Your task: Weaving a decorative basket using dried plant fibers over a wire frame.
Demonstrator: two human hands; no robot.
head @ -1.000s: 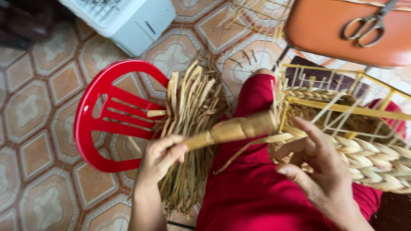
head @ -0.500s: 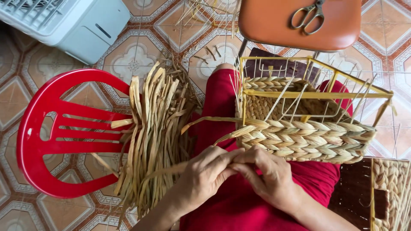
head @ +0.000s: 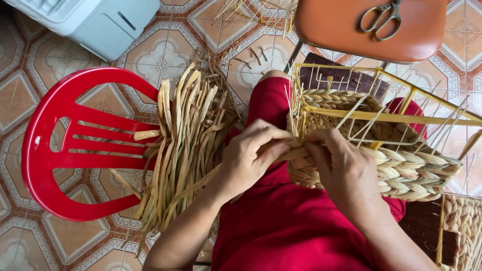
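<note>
A half-woven straw basket (head: 401, 170) on a yellow wire frame (head: 381, 115) rests on my lap, which is covered in red cloth (head: 291, 226). My left hand (head: 251, 158) and my right hand (head: 341, 170) meet at the basket's left corner, both pinching a dried straw strand (head: 288, 150) against the braided wall. A bundle of dried straw strips (head: 186, 145) lies just left of my left hand, draped over a red plastic chair (head: 55, 145).
An orange stool (head: 346, 25) with a pair of scissors (head: 381, 17) on it stands at the top right. A white appliance (head: 95, 20) sits at the top left. Another woven basket (head: 462, 226) shows at the lower right. Patterned tiles (head: 165, 55) cover the floor.
A second ago my hands were apart, the left holding a rolled strand. They came together, then moved up to the basket's left corner; the view shifted closer.
</note>
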